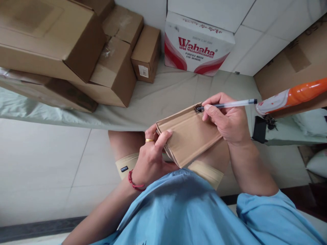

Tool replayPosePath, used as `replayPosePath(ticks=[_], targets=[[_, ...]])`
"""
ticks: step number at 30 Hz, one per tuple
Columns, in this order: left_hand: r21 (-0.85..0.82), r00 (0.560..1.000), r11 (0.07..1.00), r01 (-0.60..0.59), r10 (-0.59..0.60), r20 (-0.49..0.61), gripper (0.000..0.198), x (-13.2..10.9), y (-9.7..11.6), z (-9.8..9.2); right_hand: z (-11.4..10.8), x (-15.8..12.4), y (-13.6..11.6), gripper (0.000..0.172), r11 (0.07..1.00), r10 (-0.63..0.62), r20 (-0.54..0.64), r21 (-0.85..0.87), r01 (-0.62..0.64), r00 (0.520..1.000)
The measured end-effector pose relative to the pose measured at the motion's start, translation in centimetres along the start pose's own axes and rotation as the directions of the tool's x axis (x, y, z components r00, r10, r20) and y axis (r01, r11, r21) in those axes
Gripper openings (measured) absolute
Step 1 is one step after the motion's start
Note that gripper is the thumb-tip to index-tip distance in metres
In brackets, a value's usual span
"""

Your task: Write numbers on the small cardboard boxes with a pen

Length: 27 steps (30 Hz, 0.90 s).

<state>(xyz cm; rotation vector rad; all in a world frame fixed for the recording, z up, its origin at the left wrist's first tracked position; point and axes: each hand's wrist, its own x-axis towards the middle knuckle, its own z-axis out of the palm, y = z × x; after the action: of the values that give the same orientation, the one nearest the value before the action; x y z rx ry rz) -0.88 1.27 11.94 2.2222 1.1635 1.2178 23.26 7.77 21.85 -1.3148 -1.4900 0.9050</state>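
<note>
Right grip (227, 119) is pinched on a clear-barrelled pen (236, 103), thumb against fingers, its dark tip pointing left. From that hand, the small cardboard box (192, 136) lies left and slightly lower, at the centre of the frame, over the wearer's lap. I see the pen's long axis run nearly level across the picture, its tip at a dark patch (198, 108) by the box's top corner; I cannot tell whether that is a hole or ink. The right hand is the nearer one to this corner. Left grip (152, 154) is closed on the box's left edge, thumb on the upper face, fingers curled round the side. Around them I have stacked cartons (76, 54) at upper left, a red-and-white carton (197, 47) at upper centre, and keys (271, 123) beside a black object (259, 129) at the right. Nothing stands between pen and box, but an orange-and-white container (301, 93) sits close to the pen's rear end in my view; I can't judge the gap.
</note>
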Motion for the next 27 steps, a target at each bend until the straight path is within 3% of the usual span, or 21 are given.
replayPosePath(ticks=[7,20,27], targets=[[0.01,1.0,1.0,-0.005,0.005,0.006,0.109,-0.26,-0.07,-0.03,-0.08,-0.18,0.43,0.007,0.998,-0.047,-0.053,-0.043,0.045,0.997],[-0.004,1.0,1.0,-0.002,0.002,0.014,0.105,-0.18,0.16,-0.15,-0.03,-0.38,0.91,0.009,0.998,-0.049,-0.107,-0.044,0.045,0.993],[-0.01,0.999,1.0,0.018,-0.017,0.029,0.111,-0.24,0.16,-0.15,0.05,-0.54,0.79,0.012,0.988,-0.093,-0.198,-0.141,0.066,0.976]])
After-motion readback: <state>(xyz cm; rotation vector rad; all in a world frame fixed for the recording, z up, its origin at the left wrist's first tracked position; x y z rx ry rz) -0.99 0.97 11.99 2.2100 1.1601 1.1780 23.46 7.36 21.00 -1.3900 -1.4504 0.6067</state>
